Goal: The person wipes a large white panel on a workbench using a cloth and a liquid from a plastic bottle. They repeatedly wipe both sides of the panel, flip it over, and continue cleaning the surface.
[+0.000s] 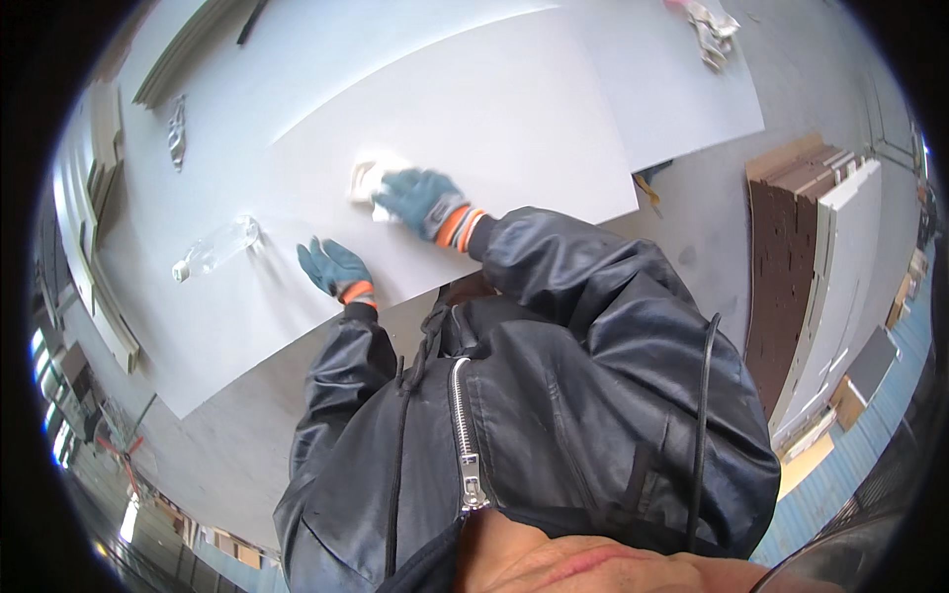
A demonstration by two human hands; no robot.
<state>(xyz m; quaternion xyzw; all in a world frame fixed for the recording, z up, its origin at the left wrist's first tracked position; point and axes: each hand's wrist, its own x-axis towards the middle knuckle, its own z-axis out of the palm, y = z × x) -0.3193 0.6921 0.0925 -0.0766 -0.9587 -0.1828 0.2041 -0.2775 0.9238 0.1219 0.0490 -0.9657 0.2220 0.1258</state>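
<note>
A large white panel lies flat in front of me. My right hand, in a grey-green work glove with an orange cuff, presses a crumpled white cloth against its surface. To the left, my left hand wears a matching glove and rests at the panel's near edge, fingers stretched out and holding nothing. A transparent plastic bottle with a white cap lies on its side on the white surface, left of my left hand.
Stacked brown and white panels stand to the right. Long pale boards line the left, and more boards lie at the far left. A crumpled grey-white fabric piece sits far left; another lies far right. Nearby is a black strip.
</note>
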